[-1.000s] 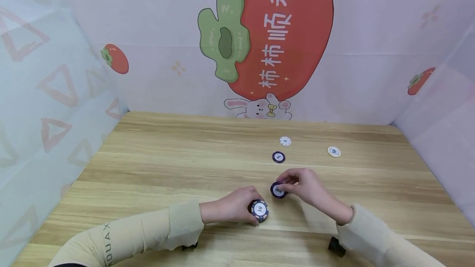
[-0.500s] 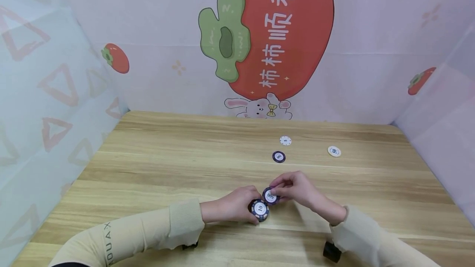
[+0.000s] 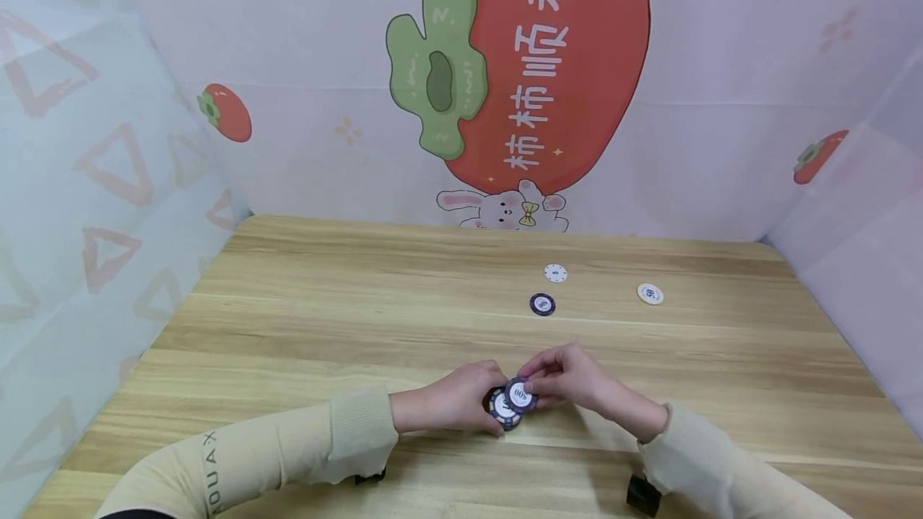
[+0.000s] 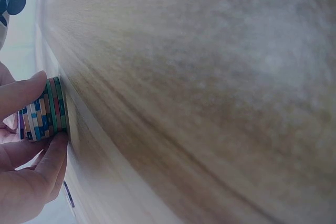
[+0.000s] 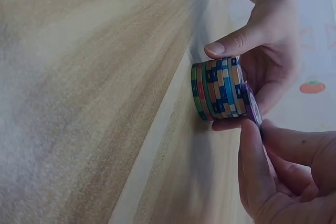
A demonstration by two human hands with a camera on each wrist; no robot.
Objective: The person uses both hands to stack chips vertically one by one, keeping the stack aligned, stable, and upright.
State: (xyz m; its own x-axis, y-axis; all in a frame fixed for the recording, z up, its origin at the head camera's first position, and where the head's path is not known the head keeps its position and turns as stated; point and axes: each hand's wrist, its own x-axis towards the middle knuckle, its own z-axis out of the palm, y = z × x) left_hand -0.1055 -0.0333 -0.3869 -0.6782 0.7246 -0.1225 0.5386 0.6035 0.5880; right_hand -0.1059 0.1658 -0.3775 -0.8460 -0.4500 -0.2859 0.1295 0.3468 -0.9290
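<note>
A stack of several poker chips [image 5: 216, 88], green, red, orange and blue at their edges, stands on the wooden table. My left hand [image 3: 456, 400] grips its sides between thumb and fingers. In the head view the stack's top chip [image 3: 505, 418] is blue and white, partly covered. Between thumb and fingertips my right hand [image 3: 577, 380] pinches a purple poker chip [image 3: 521, 396] marked 500. This chip overlaps the stack's top, and in the right wrist view it leans tilted against the top edge.
Farther back on the table [image 3: 324, 295] lie a purple chip [image 3: 542, 304], a white chip [image 3: 555, 273] marked 5 and, to the right, a white chip [image 3: 650, 293] marked 50. A printed cloth wall [image 3: 310, 158] rises behind the table.
The right hand has carried the purple chip left and toward the person, from beside the stack to over its top. My left hand stays around the stack.
</note>
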